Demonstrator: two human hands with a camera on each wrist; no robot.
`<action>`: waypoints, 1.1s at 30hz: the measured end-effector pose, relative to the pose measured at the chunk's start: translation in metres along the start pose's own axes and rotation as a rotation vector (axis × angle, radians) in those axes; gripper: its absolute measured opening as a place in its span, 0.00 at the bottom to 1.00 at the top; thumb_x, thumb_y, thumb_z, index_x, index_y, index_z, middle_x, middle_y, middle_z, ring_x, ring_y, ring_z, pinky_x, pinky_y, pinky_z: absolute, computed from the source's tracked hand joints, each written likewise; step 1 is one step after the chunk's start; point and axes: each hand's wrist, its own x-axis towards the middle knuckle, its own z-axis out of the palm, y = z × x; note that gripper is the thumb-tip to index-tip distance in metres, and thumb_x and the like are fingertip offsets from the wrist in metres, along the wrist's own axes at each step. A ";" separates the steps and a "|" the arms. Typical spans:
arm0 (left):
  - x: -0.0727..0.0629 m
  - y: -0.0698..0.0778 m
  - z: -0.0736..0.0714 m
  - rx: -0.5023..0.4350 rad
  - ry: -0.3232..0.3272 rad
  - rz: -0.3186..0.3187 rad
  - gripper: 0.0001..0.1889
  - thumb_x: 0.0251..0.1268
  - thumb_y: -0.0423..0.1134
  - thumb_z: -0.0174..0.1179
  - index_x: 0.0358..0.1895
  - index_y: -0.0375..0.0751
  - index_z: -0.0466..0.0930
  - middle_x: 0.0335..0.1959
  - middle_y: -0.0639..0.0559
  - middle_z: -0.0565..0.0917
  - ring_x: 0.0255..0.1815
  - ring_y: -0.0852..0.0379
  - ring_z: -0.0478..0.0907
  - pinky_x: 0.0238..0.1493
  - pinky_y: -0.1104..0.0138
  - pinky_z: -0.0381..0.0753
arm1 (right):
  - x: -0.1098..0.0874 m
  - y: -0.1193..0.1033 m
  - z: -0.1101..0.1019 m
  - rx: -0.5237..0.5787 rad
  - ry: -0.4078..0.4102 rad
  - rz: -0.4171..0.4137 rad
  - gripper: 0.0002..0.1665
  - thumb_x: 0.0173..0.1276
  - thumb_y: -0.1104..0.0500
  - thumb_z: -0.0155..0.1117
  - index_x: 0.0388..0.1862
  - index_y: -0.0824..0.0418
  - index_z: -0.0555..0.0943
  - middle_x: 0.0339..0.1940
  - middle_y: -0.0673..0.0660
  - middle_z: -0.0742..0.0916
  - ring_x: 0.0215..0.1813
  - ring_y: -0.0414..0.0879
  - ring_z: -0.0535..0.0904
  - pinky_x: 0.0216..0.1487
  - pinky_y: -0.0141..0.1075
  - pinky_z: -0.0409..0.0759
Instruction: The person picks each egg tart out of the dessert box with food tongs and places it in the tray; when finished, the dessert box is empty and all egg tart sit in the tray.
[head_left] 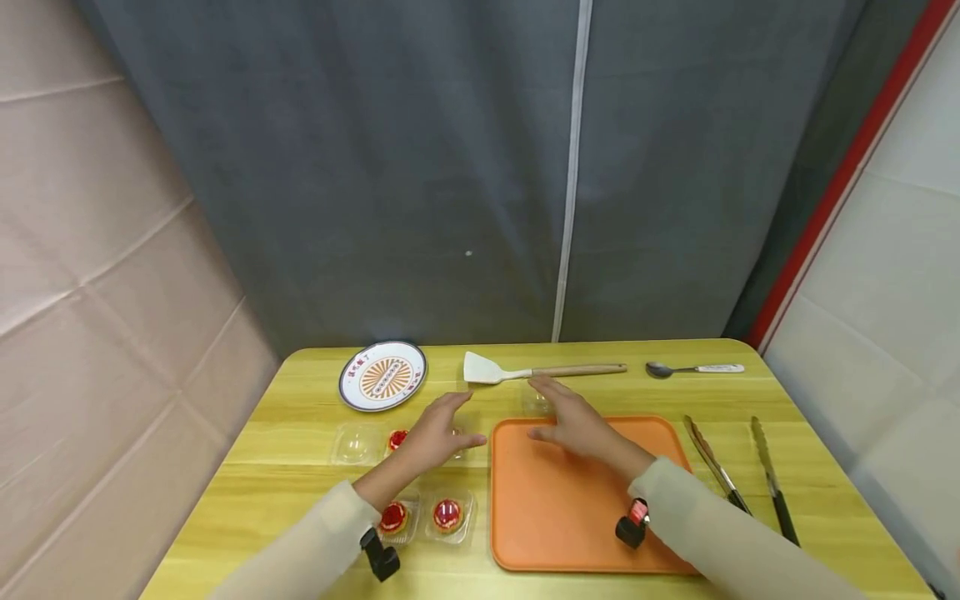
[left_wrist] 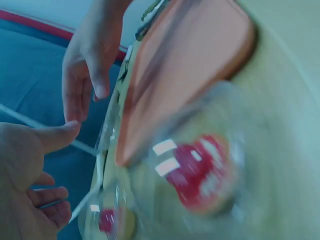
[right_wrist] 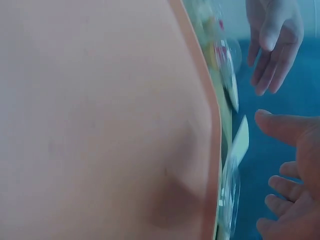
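Note:
My left hand hovers over small clear plastic boxes left of the orange tray, its fingers spread and nothing in them. My right hand is held above the tray's far left part, also empty, thumb apart from the fingers. The palms face each other across a gap. Two red-topped tarts sit in clear boxes at the front; another tart lies farther back, partly hidden by the left hand, beside an empty-looking clear lid. Behind the right fingertips is a clear container.
A patterned plate lies at the back left. Along the back edge are a white spatula with a wooden handle and a spoon. Right of the tray, two long metal arms with black grips look like spread tongs. A grey curtain hangs behind.

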 end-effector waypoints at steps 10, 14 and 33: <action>-0.023 -0.046 -0.025 0.114 -0.025 0.015 0.49 0.55 0.53 0.78 0.77 0.36 0.66 0.77 0.33 0.65 0.79 0.34 0.58 0.77 0.41 0.62 | 0.007 -0.034 0.033 0.061 -0.085 -0.089 0.51 0.64 0.54 0.79 0.81 0.58 0.64 0.81 0.63 0.66 0.80 0.61 0.62 0.75 0.60 0.67; -0.025 -0.062 -0.029 0.177 -0.084 0.021 0.53 0.52 0.58 0.78 0.78 0.36 0.65 0.79 0.33 0.61 0.82 0.35 0.53 0.78 0.41 0.59 | 0.016 -0.040 0.048 0.061 -0.125 -0.108 0.50 0.65 0.52 0.78 0.81 0.58 0.63 0.81 0.62 0.67 0.79 0.60 0.64 0.75 0.58 0.68; -0.025 -0.086 -0.019 0.212 -0.074 0.065 0.52 0.50 0.61 0.78 0.74 0.32 0.69 0.76 0.35 0.69 0.82 0.37 0.55 0.81 0.39 0.41 | 0.038 -0.049 0.084 -0.050 -0.158 -0.056 0.50 0.65 0.45 0.77 0.81 0.56 0.65 0.80 0.60 0.70 0.80 0.57 0.64 0.77 0.55 0.67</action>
